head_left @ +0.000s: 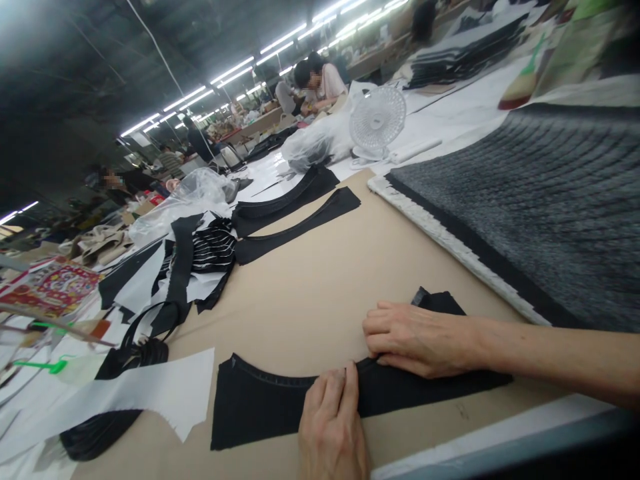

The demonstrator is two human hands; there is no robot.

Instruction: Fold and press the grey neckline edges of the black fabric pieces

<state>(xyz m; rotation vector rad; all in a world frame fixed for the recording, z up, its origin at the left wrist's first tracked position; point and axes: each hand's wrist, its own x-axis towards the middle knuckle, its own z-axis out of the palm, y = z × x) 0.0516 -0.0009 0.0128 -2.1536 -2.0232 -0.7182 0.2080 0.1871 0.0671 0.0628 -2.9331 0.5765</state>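
A black fabric piece [260, 408] with a curved, folded-looking upper edge lies flat on the tan sheet in front of me. My left hand [330, 413] comes in from the bottom, its fingers bent and pressed together on that edge near the middle. Just right of it, my right hand [417, 339] is curled over the same edge, with the fingertips partly hidden. Beyond the right hand, a narrow dark flap sticks up at the piece's far right end. Two more curved black pieces, a nearer one [300, 228] and a farther one [280, 202], lie farther back.
A grey-black textured panel [530, 200] covers the right side. To the left are a white curved sheet [150, 393], a black strip coil [100, 433] and striped fabric [214, 248]. A small fan [377, 120] stands behind. Other people work in the background.
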